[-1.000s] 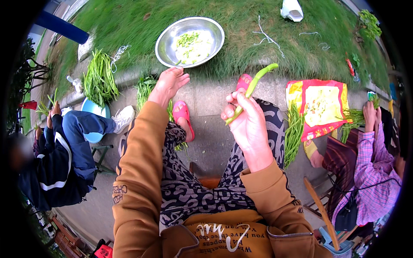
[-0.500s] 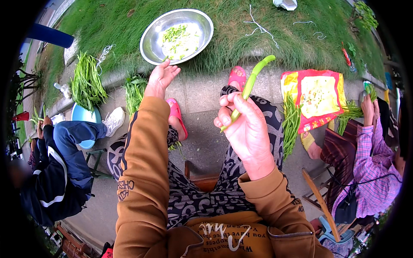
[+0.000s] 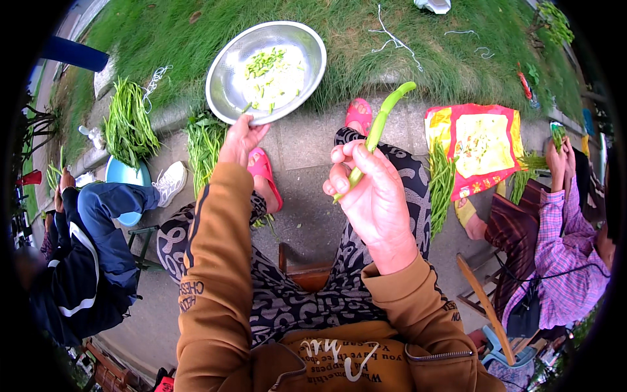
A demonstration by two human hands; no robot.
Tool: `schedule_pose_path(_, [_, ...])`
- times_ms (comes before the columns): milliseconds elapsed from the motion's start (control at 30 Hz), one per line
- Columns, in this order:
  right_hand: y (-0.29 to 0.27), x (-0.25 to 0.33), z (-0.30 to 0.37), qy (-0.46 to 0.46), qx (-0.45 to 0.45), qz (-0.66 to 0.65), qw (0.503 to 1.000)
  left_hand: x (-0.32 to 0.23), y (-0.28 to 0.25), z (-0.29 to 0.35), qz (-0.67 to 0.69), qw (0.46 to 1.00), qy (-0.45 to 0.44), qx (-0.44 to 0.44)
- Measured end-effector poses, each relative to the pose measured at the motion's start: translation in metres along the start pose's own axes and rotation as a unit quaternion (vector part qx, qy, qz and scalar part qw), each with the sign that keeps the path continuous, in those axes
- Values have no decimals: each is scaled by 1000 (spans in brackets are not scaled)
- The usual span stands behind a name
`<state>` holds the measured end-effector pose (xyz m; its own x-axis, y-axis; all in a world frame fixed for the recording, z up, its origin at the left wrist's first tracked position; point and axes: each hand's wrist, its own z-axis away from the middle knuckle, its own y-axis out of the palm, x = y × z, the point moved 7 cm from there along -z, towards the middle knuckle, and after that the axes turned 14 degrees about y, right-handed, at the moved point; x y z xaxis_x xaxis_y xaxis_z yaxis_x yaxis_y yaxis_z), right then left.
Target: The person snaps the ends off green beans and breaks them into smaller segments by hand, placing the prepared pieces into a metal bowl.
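The big metal bowl (image 3: 221, 81) has come nearer to the person since the last picture, and the left hand (image 3: 240, 140) has come with it. The right hand has stayed almost the same.

Far left, a helper in a dark jacket (image 3: 91, 248) sits by a blue basin (image 3: 127, 171). A bunch of long green stalks (image 3: 130, 127) lies at the basin's far edge. Next comes a leafy green bunch (image 3: 204, 150), just left of the left hand.

The left hand is partly closed. Its thumb and fingers have hold of the bowl's near edge. The bowl tips a little toward the person, with small green bits (image 3: 266, 65) inside. Its far edge is over the grass (image 3: 359, 39).

Right of the bowl there is open room above the gray paving (image 3: 307, 147), up to the right hand (image 3: 375, 196). That hand has its palm up and its fingers curled, and it pinches a long green pod (image 3: 381, 124) near the low end. The pod is in the air over the right knee, apart from the bowl. Its long way runs on a slant: the low tip is near and left, and the high tip points away and right, toward the grass, with a small bend.

There is a gap between the pod and a red and yellow sheet (image 3: 486, 113). Green beans (image 3: 443, 189) lie along the sheet's left edge. Far right, a helper in a checked shirt (image 3: 568, 268) holds greens (image 3: 558, 137).
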<state>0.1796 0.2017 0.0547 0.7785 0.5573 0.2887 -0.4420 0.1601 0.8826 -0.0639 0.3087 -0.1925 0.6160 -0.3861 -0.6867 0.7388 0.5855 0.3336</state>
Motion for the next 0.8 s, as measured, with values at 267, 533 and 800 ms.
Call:
schedule_pose_path(267, [2,-1,2,-4,4,5,1000,91,-93,68,-82,996,-33,24])
schedule_pose_path(533, [6,-2,3,-1,3,13,1000,133,-108,87,-159,985,-38,-46])
schedule_pose_path(800, [3,-4,-2,6,-5,16,1000,142,-96,101,-218,968,-74,-96])
